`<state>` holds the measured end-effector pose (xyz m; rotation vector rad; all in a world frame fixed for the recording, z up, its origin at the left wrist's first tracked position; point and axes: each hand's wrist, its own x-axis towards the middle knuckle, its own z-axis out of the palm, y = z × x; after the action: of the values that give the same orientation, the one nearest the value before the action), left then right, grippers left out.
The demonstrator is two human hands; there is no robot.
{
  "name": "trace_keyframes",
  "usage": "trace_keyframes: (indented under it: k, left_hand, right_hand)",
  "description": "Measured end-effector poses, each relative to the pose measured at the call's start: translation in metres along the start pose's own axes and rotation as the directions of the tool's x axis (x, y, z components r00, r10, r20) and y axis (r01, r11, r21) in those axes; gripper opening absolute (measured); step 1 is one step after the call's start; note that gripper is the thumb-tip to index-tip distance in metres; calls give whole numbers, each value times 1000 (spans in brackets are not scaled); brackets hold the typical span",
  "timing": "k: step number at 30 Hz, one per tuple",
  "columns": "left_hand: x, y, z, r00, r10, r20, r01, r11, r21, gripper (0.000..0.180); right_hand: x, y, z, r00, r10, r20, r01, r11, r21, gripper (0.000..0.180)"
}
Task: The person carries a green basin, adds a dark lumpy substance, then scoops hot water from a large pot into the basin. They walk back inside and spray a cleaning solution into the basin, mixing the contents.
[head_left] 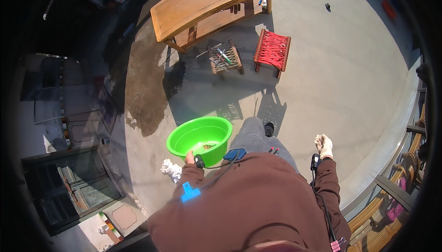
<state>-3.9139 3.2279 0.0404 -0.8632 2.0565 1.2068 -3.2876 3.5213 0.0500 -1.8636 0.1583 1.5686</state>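
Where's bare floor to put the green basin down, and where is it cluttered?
The left hand holds the green basin by its rim. Widest bare concrete: right of the red stool, out to the railing. Crowded: around the wooden bench and small tool stool; a white rag lies below the basin.

You stand on a sunlit concrete floor [331, 67]; a wooden bench [202, 3] sits at twelve o'clock, a red woven stool [272, 49] just right, a damp patch [145, 90] at ten.
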Motion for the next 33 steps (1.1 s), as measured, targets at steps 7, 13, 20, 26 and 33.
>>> trace_keyframes:
  k: [7,13,20,26,33]
  left_hand:
    - [-29,-28,58,993,-103,53,92,978,190,34]
    - [-88,-28,147,846,-12,534,-111,974,197,32]
    - [-178,2,235,890,-217,400,218,975,44,32]
    - [-251,43,276,937,-208,281,197,978,66,33]
    - [-336,65,409,956,-201,214,177,976,125,35]
  right_hand:
    - [46,-105,49,998,9,56,-10,1000,14,21]
    - [88,-186,98,993,78,-93,-83,995,-58,22]
    - [128,-342,157,998,-1,59,2,1000,-6,25]
    - [183,-446,216,1000,1,29,1,998,-66,20]
    - [270,-569,226,993,72,90,-58,988,-143,17]
